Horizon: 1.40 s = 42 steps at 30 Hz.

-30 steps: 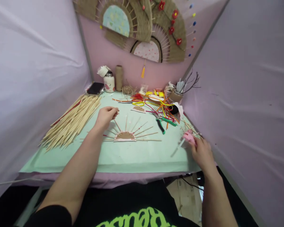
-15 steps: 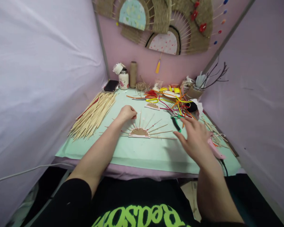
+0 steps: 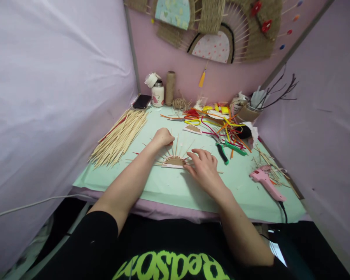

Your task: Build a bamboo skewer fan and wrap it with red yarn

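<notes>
A brown cardboard half-circle (image 3: 175, 161) with a pale lower edge lies flat on the table, thin wooden sticks (image 3: 191, 145) fanning out from its curved side. My left hand (image 3: 163, 137) is over the upper left sticks, thumb and fingertips pinched together; what is between them is too small to make out. At the right end of the half-circle, my right hand (image 3: 204, 166) is low over the sticks, thumb and fingers apart. Its fingertips are at the cardboard's edge, and I cannot tell whether they touch it. The hand hides several right-hand sticks.
To the left lies a pile of wooden sticks (image 3: 121, 136). Green-handled pliers (image 3: 222, 153) and a pink glue gun (image 3: 266, 182) with a cord are on the right. Behind are a smaller cardboard half-circle (image 3: 192, 128), yellow scissors (image 3: 192, 121), coloured pipe cleaners (image 3: 229, 132) and a jar (image 3: 158, 95).
My right hand has moved left and down, from beside the pliers to the cardboard half-circle. My left hand stays by the upper sticks. The view has shifted slightly.
</notes>
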Motion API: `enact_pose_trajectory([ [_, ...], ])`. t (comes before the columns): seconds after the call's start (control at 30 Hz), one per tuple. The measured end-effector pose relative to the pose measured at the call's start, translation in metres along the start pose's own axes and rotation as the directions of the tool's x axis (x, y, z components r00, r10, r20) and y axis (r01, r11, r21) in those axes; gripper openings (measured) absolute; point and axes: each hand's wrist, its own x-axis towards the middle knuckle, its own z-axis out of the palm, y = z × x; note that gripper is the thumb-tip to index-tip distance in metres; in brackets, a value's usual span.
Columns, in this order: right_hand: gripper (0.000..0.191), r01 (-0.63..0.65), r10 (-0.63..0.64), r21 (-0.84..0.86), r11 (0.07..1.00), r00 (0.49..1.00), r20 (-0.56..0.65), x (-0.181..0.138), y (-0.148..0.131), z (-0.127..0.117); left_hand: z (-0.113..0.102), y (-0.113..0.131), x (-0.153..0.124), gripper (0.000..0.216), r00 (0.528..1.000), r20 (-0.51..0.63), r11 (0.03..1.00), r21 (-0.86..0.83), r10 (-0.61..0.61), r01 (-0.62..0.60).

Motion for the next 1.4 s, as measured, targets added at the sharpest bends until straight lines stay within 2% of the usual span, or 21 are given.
enact_pose_trajectory([
  [0.2, 0.029, 0.051, -0.051, -0.001, 0.999, 0.996, 0.079, 0.008, -0.011, 0.007, -0.001, 0.002, -0.001, 0.021, 1.000, -0.005, 0.999, 0.033, -0.001, 0.001],
  [0.5, 0.031, 0.111, -0.106, -0.022, 0.994, 0.983, 0.152, 0.010, -0.023, 0.007, 0.001, 0.000, 0.000, 0.022, 0.999, -0.030, 0.999, 0.044, 0.013, -0.011],
  [0.7, 0.032, 0.116, -0.111, -0.029, 0.993, 0.983, 0.145, 0.011, -0.026, 0.011, 0.002, -0.002, 0.002, 0.018, 0.999, -0.026, 0.997, 0.069, 0.020, -0.018],
  [0.8, 0.033, 0.111, -0.105, -0.031, 0.993, 0.984, 0.147, 0.011, -0.025, 0.013, 0.003, -0.004, 0.001, 0.008, 0.999, -0.027, 0.997, 0.080, 0.027, -0.025],
  [0.83, 0.033, 0.105, -0.100, -0.031, 0.994, 0.985, 0.144, 0.011, -0.025, 0.013, 0.003, -0.005, 0.001, 0.012, 0.999, -0.036, 0.996, 0.081, 0.031, -0.028],
  [0.93, 0.030, 0.084, -0.079, -0.031, 0.996, 0.988, 0.130, 0.010, -0.024, 0.013, 0.004, -0.007, -0.001, 0.043, 0.996, -0.073, 0.995, 0.089, 0.055, -0.048],
  [1.0, 0.029, 0.068, -0.064, -0.032, 0.997, 0.991, 0.121, 0.009, -0.023, 0.013, 0.004, -0.007, -0.003, 0.052, 0.994, -0.082, 0.992, 0.103, 0.076, -0.067],
  [1.2, 0.030, 0.054, -0.049, -0.026, 0.998, 0.988, 0.145, 0.009, -0.024, 0.013, 0.003, -0.003, -0.007, 0.028, 0.993, -0.038, 0.979, 0.177, 0.108, -0.100],
  [1.4, 0.032, 0.047, -0.043, -0.019, 0.999, 0.988, 0.148, 0.010, -0.024, 0.015, 0.004, -0.005, -0.008, 0.026, 0.991, -0.015, 0.967, 0.220, 0.135, -0.128],
])
